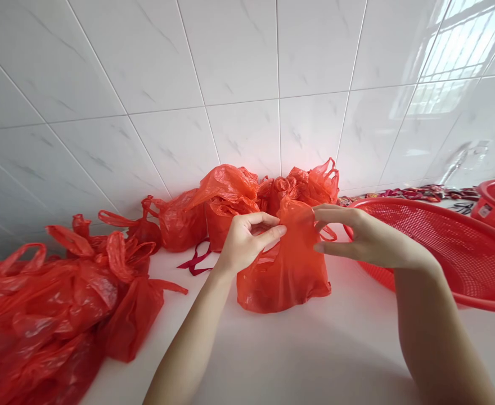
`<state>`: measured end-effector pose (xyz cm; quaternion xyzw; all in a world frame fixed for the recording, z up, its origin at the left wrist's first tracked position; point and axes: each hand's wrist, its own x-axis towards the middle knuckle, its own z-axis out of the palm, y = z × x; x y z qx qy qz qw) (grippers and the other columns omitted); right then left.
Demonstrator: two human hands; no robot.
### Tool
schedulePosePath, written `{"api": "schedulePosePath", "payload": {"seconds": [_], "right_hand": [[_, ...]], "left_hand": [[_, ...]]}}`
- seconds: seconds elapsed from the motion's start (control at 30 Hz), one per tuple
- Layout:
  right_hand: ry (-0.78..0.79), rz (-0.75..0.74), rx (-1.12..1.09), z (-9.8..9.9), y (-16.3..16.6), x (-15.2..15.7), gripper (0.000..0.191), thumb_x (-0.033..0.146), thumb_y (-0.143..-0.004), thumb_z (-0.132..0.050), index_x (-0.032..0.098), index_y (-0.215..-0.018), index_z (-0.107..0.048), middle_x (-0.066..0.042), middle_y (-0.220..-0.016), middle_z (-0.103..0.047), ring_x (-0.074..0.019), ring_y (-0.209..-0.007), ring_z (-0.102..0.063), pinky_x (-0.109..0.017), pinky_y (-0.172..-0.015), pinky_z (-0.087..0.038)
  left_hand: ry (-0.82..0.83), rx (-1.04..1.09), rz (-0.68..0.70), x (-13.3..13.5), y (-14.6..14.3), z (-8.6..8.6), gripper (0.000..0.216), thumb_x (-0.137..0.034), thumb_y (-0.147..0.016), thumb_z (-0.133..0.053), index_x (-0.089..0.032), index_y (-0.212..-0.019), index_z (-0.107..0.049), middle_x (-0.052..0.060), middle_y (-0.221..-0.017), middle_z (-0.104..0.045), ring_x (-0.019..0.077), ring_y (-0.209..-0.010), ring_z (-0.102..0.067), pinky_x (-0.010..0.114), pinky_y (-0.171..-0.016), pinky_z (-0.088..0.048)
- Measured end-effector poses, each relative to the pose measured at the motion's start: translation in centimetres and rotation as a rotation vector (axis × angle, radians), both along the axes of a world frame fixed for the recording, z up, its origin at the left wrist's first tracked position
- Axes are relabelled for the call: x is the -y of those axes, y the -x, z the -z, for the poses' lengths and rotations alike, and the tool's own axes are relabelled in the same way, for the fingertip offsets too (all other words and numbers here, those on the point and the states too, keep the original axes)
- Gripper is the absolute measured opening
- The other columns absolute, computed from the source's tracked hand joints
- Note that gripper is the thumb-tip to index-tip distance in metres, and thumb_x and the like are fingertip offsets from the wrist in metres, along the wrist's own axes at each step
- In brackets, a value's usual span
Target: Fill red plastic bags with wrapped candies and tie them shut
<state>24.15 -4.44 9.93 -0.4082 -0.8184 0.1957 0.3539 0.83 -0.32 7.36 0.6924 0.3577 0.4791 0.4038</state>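
A red plastic bag (300, 264) stands upright on the white surface in front of me, its lower part spread wide. My left hand (251, 236) pinches the bag's upper left edge between thumb and fingers. At the upper right side of the same bag, my right hand (352, 233) has its thumb and fingers apart, the fingertips touching or very close to the plastic. A loop of the bag shows between them. What the bag contains, if anything, cannot be made out.
Filled red bags (180, 219) line the tiled wall (247, 129), and a large heap of red bags (40, 315) lies left. A dark red ribbon (194, 261) lies behind my left hand. To the right are a big red basket (433, 236), a smaller basket (494, 211) and small wrapped packets (424, 193).
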Motion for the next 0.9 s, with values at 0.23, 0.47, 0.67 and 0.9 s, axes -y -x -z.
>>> {"api": "schedulePosePath", "payload": {"seconds": [0.23, 0.47, 0.67, 0.9], "right_hand": [[0.025, -0.085, 0.046, 0.07, -0.24, 0.33, 0.016, 0.032, -0.079, -0.077, 0.03, -0.094, -0.075, -0.004, -0.132, -0.066, -0.0287, -0.109, -0.067, -0.036, -0.084, -0.056], [0.103, -0.066, 0.223, -0.03, 0.06, 0.2, 0.012, 0.036, -0.083, -0.07, 0.025, -0.084, -0.067, -0.005, -0.108, -0.065, -0.0207, -0.084, -0.064, -0.033, -0.069, -0.052], [0.038, 0.09, 0.382, -0.15, 0.28, 0.47, 0.017, 0.032, -0.083, -0.065, 0.022, -0.076, -0.053, -0.002, -0.087, -0.06, -0.0175, -0.072, -0.054, -0.03, -0.062, -0.043], [-0.054, 0.201, 0.293, -0.4, -0.53, 0.73, 0.015, 0.03, -0.079, -0.067, 0.023, -0.074, -0.055, 0.0, -0.075, -0.062, -0.0163, -0.063, -0.05, -0.03, -0.059, -0.039]], "left_hand": [[-0.002, -0.007, 0.032, 0.09, -0.02, -0.07, 0.016, -0.033, -0.075, -0.08, -0.017, -0.077, -0.075, 0.004, -0.079, -0.073, 0.0196, -0.079, -0.067, 0.033, -0.078, -0.055], [-0.012, -0.007, 0.024, 0.2, -0.09, -0.11, 0.013, -0.029, -0.074, -0.08, -0.018, -0.071, -0.073, 0.002, -0.075, -0.071, 0.0171, -0.074, -0.066, 0.03, -0.073, -0.054], [-0.023, -0.013, -0.004, -0.02, 0.14, -0.15, 0.016, -0.032, -0.074, -0.08, -0.017, -0.073, -0.074, 0.004, -0.076, -0.073, 0.018, -0.075, -0.067, 0.03, -0.073, -0.055], [-0.026, 0.007, 0.005, -0.17, 0.38, 0.05, 0.014, -0.03, -0.073, -0.08, -0.018, -0.073, -0.074, 0.002, -0.076, -0.074, 0.017, -0.075, -0.068, 0.029, -0.073, -0.055]]}}
